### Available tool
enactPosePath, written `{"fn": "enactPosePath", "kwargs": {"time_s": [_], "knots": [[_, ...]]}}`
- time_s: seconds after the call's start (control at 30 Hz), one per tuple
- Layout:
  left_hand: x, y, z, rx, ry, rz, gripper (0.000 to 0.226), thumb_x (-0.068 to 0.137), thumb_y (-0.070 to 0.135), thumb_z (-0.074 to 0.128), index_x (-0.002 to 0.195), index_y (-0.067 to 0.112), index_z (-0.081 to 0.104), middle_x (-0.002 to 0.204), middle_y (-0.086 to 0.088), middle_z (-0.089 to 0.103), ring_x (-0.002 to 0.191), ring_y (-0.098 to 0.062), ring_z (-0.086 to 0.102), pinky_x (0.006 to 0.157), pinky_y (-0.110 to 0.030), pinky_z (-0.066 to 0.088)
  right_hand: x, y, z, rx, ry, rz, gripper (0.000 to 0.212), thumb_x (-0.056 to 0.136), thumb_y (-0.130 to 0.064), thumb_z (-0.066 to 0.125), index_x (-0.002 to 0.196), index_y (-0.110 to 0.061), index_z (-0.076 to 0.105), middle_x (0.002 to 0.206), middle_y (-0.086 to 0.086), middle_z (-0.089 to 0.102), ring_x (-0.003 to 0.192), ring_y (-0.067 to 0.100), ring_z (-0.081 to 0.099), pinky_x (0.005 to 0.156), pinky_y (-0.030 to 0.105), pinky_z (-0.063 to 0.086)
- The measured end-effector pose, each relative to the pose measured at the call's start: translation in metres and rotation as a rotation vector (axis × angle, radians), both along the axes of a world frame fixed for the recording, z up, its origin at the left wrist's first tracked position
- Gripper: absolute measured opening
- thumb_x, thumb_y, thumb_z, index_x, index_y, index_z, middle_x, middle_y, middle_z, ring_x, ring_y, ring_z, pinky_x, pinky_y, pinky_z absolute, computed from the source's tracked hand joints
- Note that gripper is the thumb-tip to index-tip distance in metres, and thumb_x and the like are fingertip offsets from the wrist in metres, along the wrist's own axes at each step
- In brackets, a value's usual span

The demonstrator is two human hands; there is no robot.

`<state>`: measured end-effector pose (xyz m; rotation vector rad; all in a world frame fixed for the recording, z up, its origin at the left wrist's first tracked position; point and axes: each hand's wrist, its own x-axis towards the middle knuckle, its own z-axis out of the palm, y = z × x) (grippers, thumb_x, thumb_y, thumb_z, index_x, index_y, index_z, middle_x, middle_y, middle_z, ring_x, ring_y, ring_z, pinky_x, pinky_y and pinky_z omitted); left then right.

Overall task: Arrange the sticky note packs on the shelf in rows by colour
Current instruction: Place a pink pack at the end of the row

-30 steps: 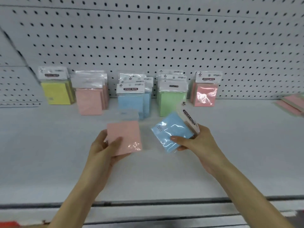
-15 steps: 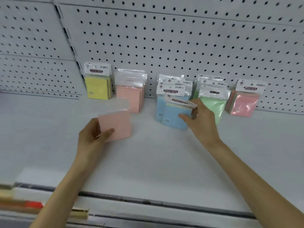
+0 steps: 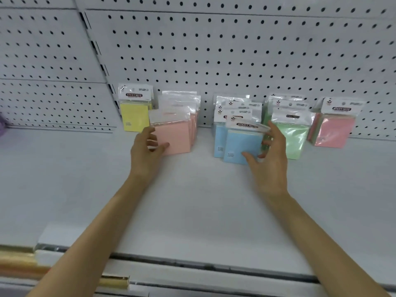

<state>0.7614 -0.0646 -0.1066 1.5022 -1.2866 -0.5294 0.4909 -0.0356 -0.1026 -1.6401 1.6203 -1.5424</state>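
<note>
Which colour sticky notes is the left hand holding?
The salmon-pink pack, front of the second row from the left, beside the yellow pack. The left hand grips it; the right hand holds the blue pack.

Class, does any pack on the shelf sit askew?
Yes: the front blue pack, held by the right hand, has its label card tilted, unlike the upright cards behind. The left hand holds a salmon pack.

Bare white shelf (image 3: 192, 200) lies open from its front edge to five rows of sticky note packs (image 3: 289, 136), backed by the pegboard wall (image 3: 235, 50). A narrow gap parts the pink row (image 3: 193, 123) from the blue row (image 3: 219, 139). My left grip (image 3: 147, 151) holds the front pink pack (image 3: 174, 138) on one side of it, and my right grip (image 3: 267, 155) is at the front blue pack (image 3: 239, 144) on the other.
</note>
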Motion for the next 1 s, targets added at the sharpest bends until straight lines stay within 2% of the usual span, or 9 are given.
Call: {"fn": "enactPosePath", "kwargs": {"time_s": [0.17,0.3,0.43,0.53,0.63,0.7,0.83,0.93,1.0], "knots": [[-0.004,-0.011,0.002,-0.033,0.018,-0.001,0.047,0.081,0.002,0.069,0.125,0.012,0.054,0.104,-0.010,0.059,0.083,-0.013,0.054,0.066,-0.002,0.042,-0.006,0.002,-0.002,0.061,-0.001,-0.030,0.087,0.078,-0.002,0.072,0.145,-0.023,0.022,0.125,0.000,0.044,0.104,0.011,0.050,0.075,0.005,0.042],[-0.005,-0.012,0.004,-0.031,0.029,-0.003,0.050,0.080,0.002,0.069,0.125,0.019,0.054,0.098,-0.005,0.058,0.077,0.000,0.054,0.066,-0.003,0.044,-0.005,0.004,-0.003,0.082,0.045,-0.029,0.085,0.080,-0.003,0.071,0.146,-0.023,0.021,0.118,-0.002,0.042,0.098,0.013,0.050,0.084,0.023,0.046],[-0.003,-0.013,0.004,-0.029,0.028,0.014,0.049,0.080,0.001,0.069,0.123,0.020,0.055,0.089,-0.001,0.058,0.076,0.001,0.054,0.067,-0.007,0.045,-0.005,0.004,-0.003,0.107,0.073,-0.028,0.083,0.080,-0.005,0.071,0.146,-0.022,0.023,0.121,0.001,0.041,0.094,0.011,0.048,0.087,0.032,0.049],[-0.001,-0.009,0.005,-0.030,0.057,0.019,0.045,0.081,0.001,0.068,0.121,0.018,0.056,0.088,-0.002,0.058,0.076,-0.003,0.056,0.077,-0.020,0.050,-0.005,0.005,-0.002,0.104,0.105,-0.041,0.081,0.080,-0.008,0.072,0.145,-0.019,0.025,0.128,0.005,0.040,0.093,0.008,0.046,0.088,0.035,0.049],[-0.003,-0.007,0.005,-0.002,0.073,0.083,0.044,0.082,0.006,0.068,0.123,0.015,0.053,0.101,-0.007,0.060,0.089,-0.015,0.056,0.090,-0.036,0.049,-0.006,0.008,-0.001,0.078,0.186,-0.087,0.076,0.081,-0.016,0.073,0.142,-0.020,0.029,0.127,0.004,0.041,0.103,0.017,0.050,0.084,0.037,0.049],[-0.005,-0.003,0.008,-0.081,-0.051,0.125,0.046,0.085,0.017,0.067,0.127,0.014,0.049,0.111,-0.007,0.059,0.100,-0.017,0.055,0.098,-0.042,0.043,-0.012,0.013,0.001,0.035,0.288,-0.125,0.068,0.081,-0.022,0.072,0.139,-0.019,0.036,0.126,0.004,0.043,0.111,0.021,0.049,0.082,0.036,0.047],[-0.021,0.010,0.029,-0.363,-0.705,0.012,0.045,0.093,0.032,0.054,0.131,0.008,0.046,0.122,-0.011,0.059,0.113,-0.029,0.051,0.106,-0.045,0.027,-0.049,0.021,0.008,-0.080,0.552,-0.101,0.046,0.083,-0.027,0.069,0.125,-0.014,0.055,0.125,0.010,0.051,0.114,0.020,0.042,0.089,0.039,0.049],[-0.053,0.007,0.062,-0.446,-0.891,-0.132,0.050,0.095,0.037,0.044,0.135,0.009,0.045,0.133,-0.014,0.054,0.126,-0.030,0.046,0.112,-0.045,0.018,-0.087,0.025,0.020,-0.086,0.728,-0.067,0.042,0.089,-0.037,0.056,0.123,-0.012,0.059,0.134,0.013,0.050,0.121,0.027,0.046,0.101,0.040,0.042],[-0.083,0.000,0.080,-0.449,-0.957,-0.224,0.055,0.095,0.044,0.038,0.136,0.009,0.046,0.138,-0.014,0.051,0.131,-0.030,0.042,0.113,-0.047,0.017,-0.113,0.027,0.032,-0.064,0.849,-0.073,0.047,0.090,-0.043,0.048,0.124,-0.013,0.059,0.137,0.013,0.049,0.121,0.029,0.048,0.102,0.038,0.039]]}}
